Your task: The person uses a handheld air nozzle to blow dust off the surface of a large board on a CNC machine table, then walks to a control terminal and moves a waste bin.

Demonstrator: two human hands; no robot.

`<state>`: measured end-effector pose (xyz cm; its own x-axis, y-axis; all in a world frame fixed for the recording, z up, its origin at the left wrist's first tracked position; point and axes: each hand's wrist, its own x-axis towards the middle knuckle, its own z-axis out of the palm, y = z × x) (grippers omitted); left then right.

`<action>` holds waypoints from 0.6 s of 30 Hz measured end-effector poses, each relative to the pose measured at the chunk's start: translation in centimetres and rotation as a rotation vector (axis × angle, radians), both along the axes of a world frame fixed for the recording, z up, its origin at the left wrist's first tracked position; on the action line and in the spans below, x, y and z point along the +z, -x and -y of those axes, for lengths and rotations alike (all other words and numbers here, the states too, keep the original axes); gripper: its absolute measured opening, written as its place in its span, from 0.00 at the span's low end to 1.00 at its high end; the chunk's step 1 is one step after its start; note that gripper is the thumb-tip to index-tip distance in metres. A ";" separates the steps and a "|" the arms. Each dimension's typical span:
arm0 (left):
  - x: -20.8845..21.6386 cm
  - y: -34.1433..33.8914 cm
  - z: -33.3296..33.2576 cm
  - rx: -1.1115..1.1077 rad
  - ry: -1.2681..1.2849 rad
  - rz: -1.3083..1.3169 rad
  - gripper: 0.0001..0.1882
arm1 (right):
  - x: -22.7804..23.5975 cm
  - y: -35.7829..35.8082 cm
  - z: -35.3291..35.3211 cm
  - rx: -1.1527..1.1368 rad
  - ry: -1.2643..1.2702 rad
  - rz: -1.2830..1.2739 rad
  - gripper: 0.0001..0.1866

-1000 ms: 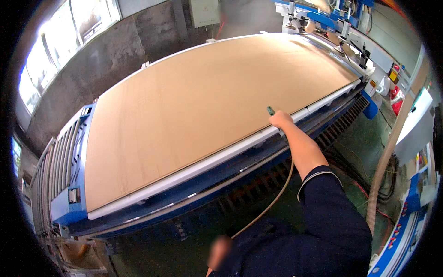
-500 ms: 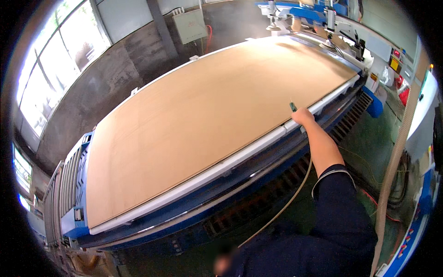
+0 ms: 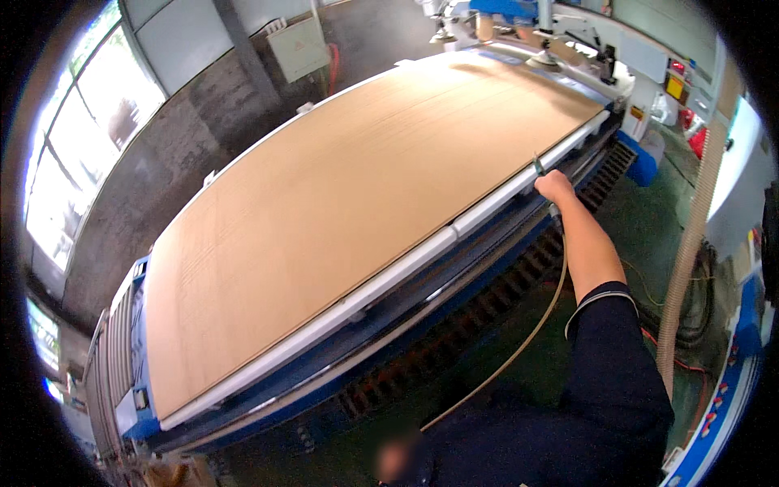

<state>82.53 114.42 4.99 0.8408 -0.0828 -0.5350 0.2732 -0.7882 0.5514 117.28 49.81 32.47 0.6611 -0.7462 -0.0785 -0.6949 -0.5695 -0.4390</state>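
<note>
A large tan wooden board (image 3: 349, 211) lies flat on a blue machine bed. Along its near edge runs a white rail (image 3: 406, 260). My right hand (image 3: 554, 187) reaches out to that rail near the board's far right end. It is closed around a small green-tipped nozzle tool (image 3: 537, 165) that points at the board's edge. A thin tan hose (image 3: 519, 349) trails from the tool down toward my body. My dark sleeve (image 3: 617, 357) covers the upper arm. My left hand is out of sight.
The machine's gantry with its tool heads (image 3: 552, 32) stands over the board's far end. A ribbed tan duct (image 3: 690, 243) hangs at the right beside a control panel (image 3: 673, 85). A grey wall box (image 3: 299, 47) and windows (image 3: 89, 138) are at the left. Green floor lies below.
My right hand has slid with the nozzle tool along the white rail toward the board's far right end, and the hose has followed it.
</note>
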 end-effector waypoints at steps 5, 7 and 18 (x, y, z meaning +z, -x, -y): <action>2.1 -0.6 5.8 -0.124 0.020 -0.119 0.14 | 3.1 3.5 4.5 -0.043 -0.039 -0.022 0.23; 1.3 -0.3 6.9 -0.104 0.103 -0.120 0.14 | 4.2 4.8 6.0 -0.094 -0.116 0.013 0.21; -5.4 -2.1 16.8 0.234 -0.507 -0.614 0.11 | -0.8 4.3 21.8 -0.111 -0.520 0.332 0.11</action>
<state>84.61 97.58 -0.41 0.3530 0.4323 -0.8298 0.5976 -0.7866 -0.1555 112.97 28.00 31.71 0.6337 -0.7310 -0.2533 -0.5163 -0.1558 -0.8421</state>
